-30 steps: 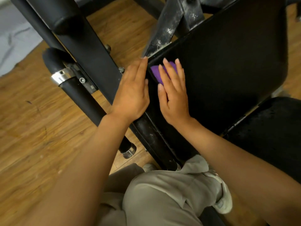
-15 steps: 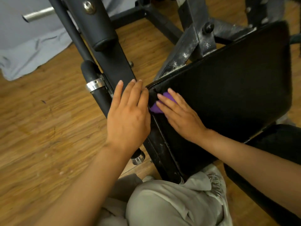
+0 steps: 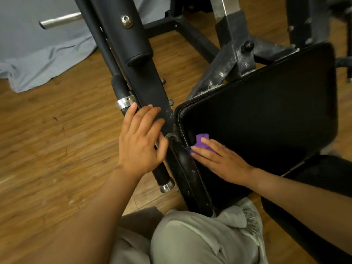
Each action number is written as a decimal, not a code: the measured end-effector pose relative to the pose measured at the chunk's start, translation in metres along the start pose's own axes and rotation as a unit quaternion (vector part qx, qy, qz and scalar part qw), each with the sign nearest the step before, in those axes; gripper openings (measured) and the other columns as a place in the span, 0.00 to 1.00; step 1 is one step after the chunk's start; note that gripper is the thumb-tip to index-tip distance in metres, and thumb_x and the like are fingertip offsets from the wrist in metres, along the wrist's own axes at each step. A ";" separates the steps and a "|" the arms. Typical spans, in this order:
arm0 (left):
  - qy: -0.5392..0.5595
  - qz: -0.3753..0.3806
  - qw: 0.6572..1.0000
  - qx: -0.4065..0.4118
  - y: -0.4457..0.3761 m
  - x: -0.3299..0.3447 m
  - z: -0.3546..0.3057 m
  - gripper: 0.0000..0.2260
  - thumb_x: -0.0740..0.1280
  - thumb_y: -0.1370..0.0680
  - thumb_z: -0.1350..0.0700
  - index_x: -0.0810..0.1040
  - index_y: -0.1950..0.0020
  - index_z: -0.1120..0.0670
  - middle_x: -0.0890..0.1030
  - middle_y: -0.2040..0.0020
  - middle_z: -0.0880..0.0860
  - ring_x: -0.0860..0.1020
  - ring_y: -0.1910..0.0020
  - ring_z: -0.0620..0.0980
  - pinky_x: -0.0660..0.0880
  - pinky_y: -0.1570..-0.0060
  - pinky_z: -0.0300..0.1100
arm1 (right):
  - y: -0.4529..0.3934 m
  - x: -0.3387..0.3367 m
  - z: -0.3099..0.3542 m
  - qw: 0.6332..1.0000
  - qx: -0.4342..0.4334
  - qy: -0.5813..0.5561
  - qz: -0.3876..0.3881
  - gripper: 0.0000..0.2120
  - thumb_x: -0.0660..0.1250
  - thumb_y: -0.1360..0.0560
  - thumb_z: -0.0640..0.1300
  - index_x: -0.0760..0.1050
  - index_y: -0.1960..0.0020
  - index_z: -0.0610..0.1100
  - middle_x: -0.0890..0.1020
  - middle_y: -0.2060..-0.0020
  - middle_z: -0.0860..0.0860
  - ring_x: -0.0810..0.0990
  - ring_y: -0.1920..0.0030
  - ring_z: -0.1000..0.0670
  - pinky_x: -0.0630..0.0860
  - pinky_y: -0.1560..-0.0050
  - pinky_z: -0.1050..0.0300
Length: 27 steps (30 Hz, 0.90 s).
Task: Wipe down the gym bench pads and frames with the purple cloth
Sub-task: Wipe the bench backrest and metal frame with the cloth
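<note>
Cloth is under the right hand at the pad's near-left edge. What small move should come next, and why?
Probably slide the right hand, fingers flat on the purple cloth, rightward across the black pad. The cloth sits at the pad's left edge, with most of the surface lying beyond it. The left hand braces on the frame.

I see only a narrow gap between the pad (image 3: 266, 121) and the slanted frame bar (image 3: 152, 88); my left hand (image 3: 142, 143) lies across that bar. The chalky bracket (image 3: 234, 60) crowds the pad's far edge. Left of the handle (image 3: 162, 178), bare wood floor (image 3: 47, 149) looks open, though the grey sheet (image 3: 38, 50) may cover something.
</note>
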<state>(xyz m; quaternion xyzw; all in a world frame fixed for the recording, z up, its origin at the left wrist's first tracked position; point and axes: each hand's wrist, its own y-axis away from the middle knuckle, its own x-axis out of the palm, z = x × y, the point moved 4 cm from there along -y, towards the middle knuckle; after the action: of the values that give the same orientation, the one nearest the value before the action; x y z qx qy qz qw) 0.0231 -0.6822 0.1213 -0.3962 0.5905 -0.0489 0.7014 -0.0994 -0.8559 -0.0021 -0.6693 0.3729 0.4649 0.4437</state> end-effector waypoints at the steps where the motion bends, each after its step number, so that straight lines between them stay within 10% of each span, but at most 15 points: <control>1: 0.006 -0.013 1.000 0.003 0.000 0.000 0.000 0.12 0.64 0.27 0.59 0.83 0.49 0.62 0.81 0.43 0.60 0.74 0.38 0.57 0.57 0.27 0.54 | 0.002 0.000 -0.002 1.000 -0.017 0.012 0.007 0.43 0.72 0.30 0.37 0.51 0.23 0.45 0.55 0.24 0.49 0.47 0.23 0.44 0.51 0.26 0.44; 13: 0.023 -0.032 0.999 0.010 0.002 0.002 0.002 0.12 0.62 0.26 0.58 0.83 0.50 0.61 0.82 0.46 0.59 0.75 0.41 0.56 0.59 0.28 0.54 | -0.110 -0.064 -0.064 0.974 0.140 -0.106 -0.140 0.12 0.61 0.22 0.43 0.79 0.44 0.38 0.80 0.46 0.43 0.76 0.37 0.45 0.78 0.43 0.53; 20: 0.034 -0.035 0.999 0.015 0.002 0.004 0.004 0.13 0.61 0.25 0.57 0.83 0.52 0.61 0.82 0.48 0.58 0.77 0.43 0.57 0.61 0.29 0.55 | -0.086 -0.056 -0.078 0.908 0.374 -0.097 -0.161 0.19 0.55 0.21 0.38 0.69 0.33 0.34 0.69 0.33 0.39 0.60 0.27 0.39 0.64 0.29 0.44; 27: 0.041 -0.048 0.998 0.015 0.002 0.004 0.004 0.11 0.63 0.27 0.58 0.83 0.53 0.60 0.82 0.50 0.58 0.77 0.44 0.57 0.60 0.28 0.54 | -0.082 -0.046 -0.024 0.958 0.232 -0.120 -0.118 0.23 0.54 0.19 0.41 0.58 0.26 0.34 0.61 0.27 0.39 0.50 0.24 0.38 0.60 0.27 0.40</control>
<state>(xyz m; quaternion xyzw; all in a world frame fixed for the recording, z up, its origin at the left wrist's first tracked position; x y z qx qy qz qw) 0.0265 -0.6812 0.1166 -0.4113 0.5978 -0.1077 0.6796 -0.0304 -0.8477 0.0660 -0.5266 0.3327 0.3866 0.6802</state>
